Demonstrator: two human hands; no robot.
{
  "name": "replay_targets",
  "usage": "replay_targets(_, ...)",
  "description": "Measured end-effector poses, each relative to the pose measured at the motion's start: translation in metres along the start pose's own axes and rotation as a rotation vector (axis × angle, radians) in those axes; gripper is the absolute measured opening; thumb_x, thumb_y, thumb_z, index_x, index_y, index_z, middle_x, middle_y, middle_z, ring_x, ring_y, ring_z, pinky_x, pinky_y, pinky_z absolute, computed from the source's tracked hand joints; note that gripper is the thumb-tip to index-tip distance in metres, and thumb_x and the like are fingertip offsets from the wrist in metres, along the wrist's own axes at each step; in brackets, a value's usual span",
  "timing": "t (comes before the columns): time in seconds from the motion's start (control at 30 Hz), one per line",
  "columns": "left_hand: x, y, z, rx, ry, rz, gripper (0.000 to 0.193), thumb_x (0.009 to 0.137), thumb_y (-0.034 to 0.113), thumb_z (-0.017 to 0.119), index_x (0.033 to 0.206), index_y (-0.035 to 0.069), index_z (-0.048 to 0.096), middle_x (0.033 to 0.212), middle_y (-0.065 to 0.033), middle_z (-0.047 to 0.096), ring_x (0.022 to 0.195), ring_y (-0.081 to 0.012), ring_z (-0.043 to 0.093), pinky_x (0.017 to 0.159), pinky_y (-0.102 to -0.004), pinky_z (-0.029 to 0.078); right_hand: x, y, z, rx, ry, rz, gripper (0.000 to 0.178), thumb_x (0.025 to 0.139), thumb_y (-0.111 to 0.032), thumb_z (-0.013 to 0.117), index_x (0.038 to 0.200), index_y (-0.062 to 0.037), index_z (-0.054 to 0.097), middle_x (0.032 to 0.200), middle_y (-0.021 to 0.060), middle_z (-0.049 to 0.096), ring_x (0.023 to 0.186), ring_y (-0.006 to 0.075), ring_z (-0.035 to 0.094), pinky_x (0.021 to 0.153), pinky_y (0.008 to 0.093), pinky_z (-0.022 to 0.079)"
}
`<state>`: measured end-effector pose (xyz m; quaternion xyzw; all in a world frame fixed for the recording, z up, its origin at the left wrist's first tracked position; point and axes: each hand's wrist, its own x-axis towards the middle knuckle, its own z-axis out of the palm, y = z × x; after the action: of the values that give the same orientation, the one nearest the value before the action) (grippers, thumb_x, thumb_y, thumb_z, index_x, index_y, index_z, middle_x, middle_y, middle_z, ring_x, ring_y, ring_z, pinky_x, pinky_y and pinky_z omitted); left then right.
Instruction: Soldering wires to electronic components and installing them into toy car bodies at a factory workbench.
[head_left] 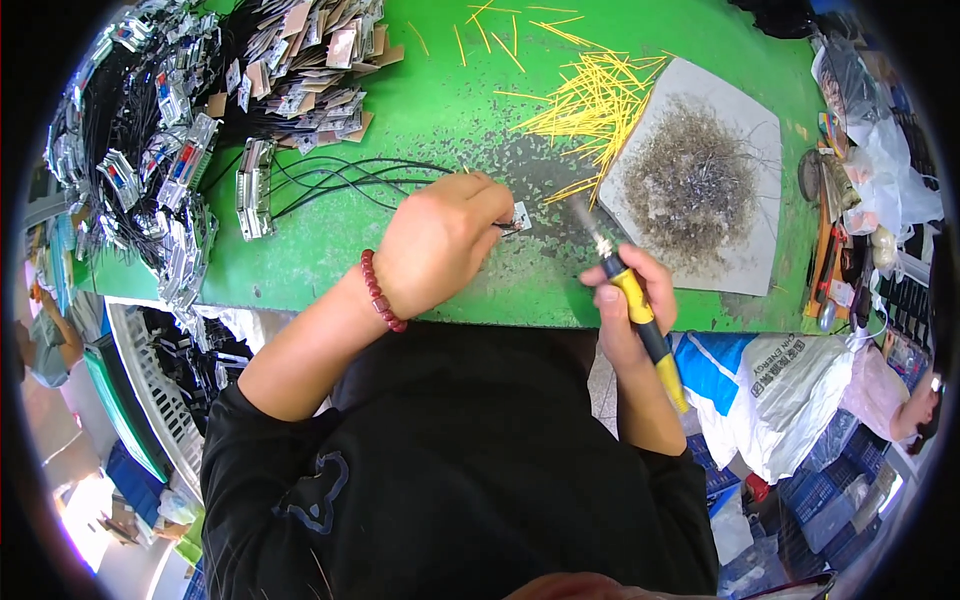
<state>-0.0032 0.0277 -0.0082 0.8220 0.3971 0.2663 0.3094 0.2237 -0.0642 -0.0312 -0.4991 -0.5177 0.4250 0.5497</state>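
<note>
My left hand [432, 240], a red bead bracelet at its wrist, is closed in a pinch on black wires [350, 172]. They run left to a silver metal connector part [255, 190] lying on the table. At the fingertips shows a small pale board [520, 214] with wire ends beside it; the fingers partly hide both. In my right hand [632, 300] is a soldering iron [642, 318] with a yellow and black handle. Its blurred tip points up and left, just right of the small board and apart from it.
Thin yellow sticks [600, 100] lie piled beyond my hands on the green table [420, 100]. To their right, a grey board [765, 200] bears dark burnt residue. Metal parts with black cables [180, 170] and stacked small boards [320, 60] crowd the left. Tools [826, 230] line the right edge.
</note>
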Motion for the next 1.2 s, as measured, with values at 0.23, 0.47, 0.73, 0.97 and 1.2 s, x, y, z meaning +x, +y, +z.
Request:
replay_targets(0.23,-0.006,-0.005,-0.001,0.012,0.027,0.045,0.011,0.075,-0.001,0.064,0.083,0.005,0.06,0.08,-0.0094,0.062,0.077,-0.0316,0.061,0.068,-0.0407,0.051,0.044,0.001,0.022,-0.501,-0.299,-0.354,0.033,0.081,-0.002,0.067,0.113,-0.0115,0.061,0.089,0.008,0.07,0.066,0.0257,0.062,0.059,0.0333,0.05)
replay_targets(0.47,-0.009,-0.007,0.001,-0.086,0.073,0.01,0.013,0.075,-0.005,0.065,0.086,0.003,0.062,0.082,-0.0111,0.063,0.076,-0.0308,0.063,0.065,-0.0366,0.051,0.06,-0.008,0.046,-0.664,-0.34,-0.398,0.039,0.069,-0.002,0.07,0.105,-0.0144,0.062,0.068,0.0019,0.056,0.065,0.0245,0.052,0.059,0.0349,0.044)
replay_targets(0.73,-0.016,-0.015,0.0,-0.15,0.069,0.168,0.014,0.076,-0.001,0.064,0.088,0.005,0.063,0.084,-0.01,0.062,0.077,-0.0307,0.063,0.065,-0.0392,0.052,0.052,-0.009,0.045,-0.433,-0.315,-0.225,0.04,0.068,-0.004,0.075,0.104,-0.0129,0.061,0.086,0.0093,0.061,0.07,0.0275,0.055,0.062,0.0367,0.045)
replay_targets(0.97,-0.024,-0.005,-0.007,-0.12,0.083,0.177,0.02,0.073,-0.006,0.066,0.089,0.006,0.065,0.095,-0.0102,0.06,0.075,-0.0259,0.063,0.062,-0.0345,0.052,0.049,-0.012,0.046,-0.576,-0.331,-0.263,0.045,0.064,0.001,0.076,0.104,-0.0116,0.061,0.081,0.0066,0.062,0.068,0.0269,0.052,0.059,0.0363,0.043)
replay_targets(1.2,-0.029,0.003,-0.008,0.191,0.058,0.224,0.024,0.066,-0.002,0.068,0.087,0.009,0.066,0.111,-0.0087,0.057,0.068,-0.0168,0.062,0.056,-0.0289,0.052,0.044,-0.003,0.045,-0.613,-0.274,-0.405,0.046,0.063,0.0,0.078,0.106,-0.0115,0.063,0.079,0.0062,0.063,0.065,0.0261,0.052,0.057,0.036,0.043)
